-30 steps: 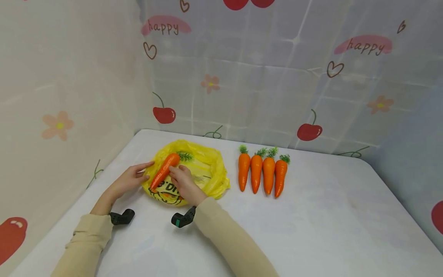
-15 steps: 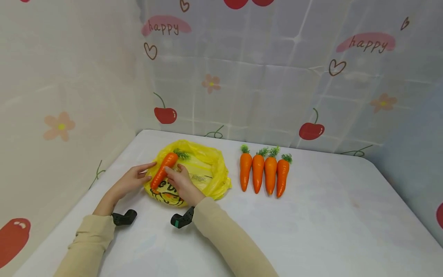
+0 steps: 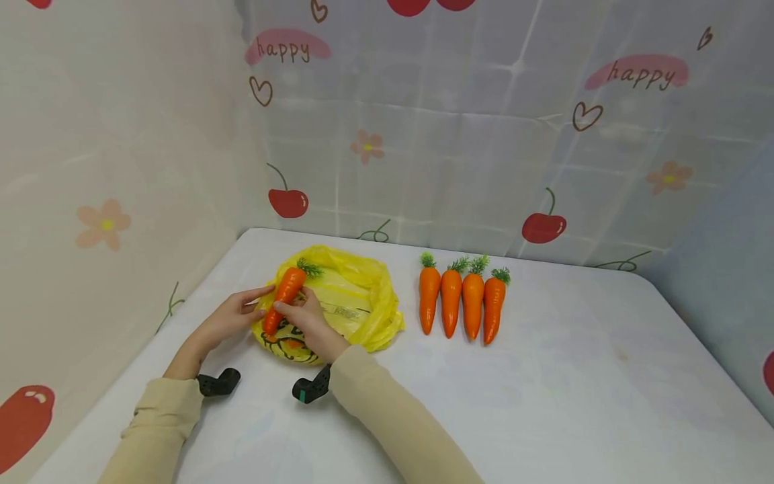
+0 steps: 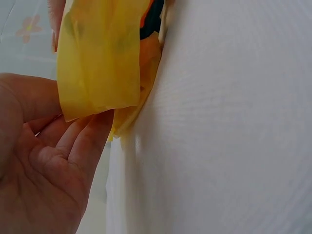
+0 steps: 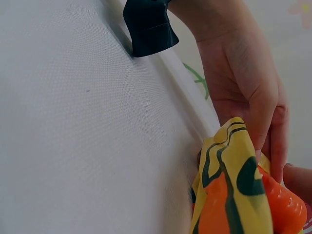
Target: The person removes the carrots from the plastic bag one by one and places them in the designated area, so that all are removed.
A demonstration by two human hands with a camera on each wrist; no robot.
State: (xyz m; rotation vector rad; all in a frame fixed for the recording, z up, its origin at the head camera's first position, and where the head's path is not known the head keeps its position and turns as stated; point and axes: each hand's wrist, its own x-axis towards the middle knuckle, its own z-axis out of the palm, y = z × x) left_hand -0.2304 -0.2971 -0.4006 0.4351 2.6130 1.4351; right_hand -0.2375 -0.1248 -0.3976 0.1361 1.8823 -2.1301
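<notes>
In the head view, a yellow plastic bag (image 3: 384,296) with a black and orange print lies spread on the table's left side. My right hand (image 3: 311,324) holds a glossy orange toy carrot (image 3: 289,285) over the bag's left part, its green top leaning up and right. My left hand (image 3: 226,323) grips the bag's left edge. The left wrist view has the thumb and fingers of the left hand (image 4: 53,161) at the bag's yellow edge (image 4: 100,58). In the right wrist view, the printed bag (image 5: 234,180) partly covers the carrot (image 5: 287,209).
Several more toy carrots (image 3: 450,302) lie side by side right of the bag, green tops toward the back. A white cloth covers the table (image 3: 544,390). A printed curtain (image 3: 459,175) stands behind it, and another wall covering (image 3: 133,154) closes the left side.
My right hand has shifted left with the carrot, whose top has moved left and whose body now stands steeper in the head view. The left hand stays at the bag's edge.
</notes>
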